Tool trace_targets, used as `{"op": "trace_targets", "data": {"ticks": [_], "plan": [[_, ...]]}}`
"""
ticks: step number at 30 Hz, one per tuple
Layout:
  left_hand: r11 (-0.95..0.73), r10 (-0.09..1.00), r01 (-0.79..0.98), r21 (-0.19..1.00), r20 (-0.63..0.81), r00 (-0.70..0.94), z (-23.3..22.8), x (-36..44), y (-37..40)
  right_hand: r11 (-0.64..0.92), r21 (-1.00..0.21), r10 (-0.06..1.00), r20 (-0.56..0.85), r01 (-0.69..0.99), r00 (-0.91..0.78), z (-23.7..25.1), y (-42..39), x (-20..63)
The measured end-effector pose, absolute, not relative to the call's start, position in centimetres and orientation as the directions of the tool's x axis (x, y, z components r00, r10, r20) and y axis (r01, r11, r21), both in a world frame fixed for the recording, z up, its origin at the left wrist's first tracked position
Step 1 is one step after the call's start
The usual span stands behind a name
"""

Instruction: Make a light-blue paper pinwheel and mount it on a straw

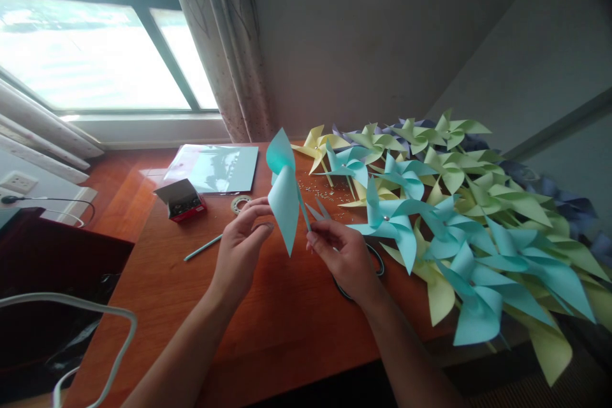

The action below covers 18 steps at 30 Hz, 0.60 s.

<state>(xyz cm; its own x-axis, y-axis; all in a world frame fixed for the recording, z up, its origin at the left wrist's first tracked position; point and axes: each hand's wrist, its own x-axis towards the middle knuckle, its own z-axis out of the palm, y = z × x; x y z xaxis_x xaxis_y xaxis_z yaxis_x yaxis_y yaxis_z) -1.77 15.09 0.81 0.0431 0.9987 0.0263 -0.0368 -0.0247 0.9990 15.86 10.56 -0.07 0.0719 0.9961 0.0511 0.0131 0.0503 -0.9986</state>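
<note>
A light blue paper pinwheel (285, 194) is held upright above the table, turned nearly edge-on. My right hand (345, 254) pinches its thin blue stick between thumb and fingers. Beside the pinwheel's left edge is my left hand (243, 239), its fingers loosely stretched and apart; whether the fingertips touch the paper I cannot tell. Behind and under my right hand lie scissors (319, 209), their handles partly covered. Another blue stick (203, 247) rests on the table to the left of my left hand.
Blue, green, yellow and purple pinwheels (389, 220) are heaped on the right. On the wooden table (176, 306) are a small open box (184, 201), a tape roll (240, 204), blue sheets in clear film (224, 166) and scattered tiny beads (321, 191). A white cable (129, 325) loops at lower left.
</note>
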Motion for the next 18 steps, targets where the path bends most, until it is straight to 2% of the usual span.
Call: {"op": "trace_targets", "data": {"ticks": [3, 8, 12, 18], "plan": [[0.018, 0.993, -0.103, 0.995, -0.005, 0.118, 0.21, -1.95, 15.38, 0.066, -0.997, 0.995, 0.068, 0.037, 0.074, -0.13, 10.49, 15.83], [0.126, 0.989, -0.124, 0.984, -0.115, 0.089, 0.09, -1.75, 15.48, 0.078, -0.996, 0.994, 0.081, 0.033, 0.075, -0.13, 10.41, 15.88], [0.157, 0.986, -0.108, 0.982, -0.149, 0.077, 0.25, -1.74, 15.44, 0.099, -0.994, 0.991, 0.102, 0.039, 0.088, 0.04, 10.49, 16.0], [0.202, 0.977, -0.061, 0.977, -0.197, 0.083, 0.45, -1.87, 15.35, 0.223, -0.965, 0.966, 0.237, 0.135, 0.101, 0.64, 9.99, 15.85]]}}
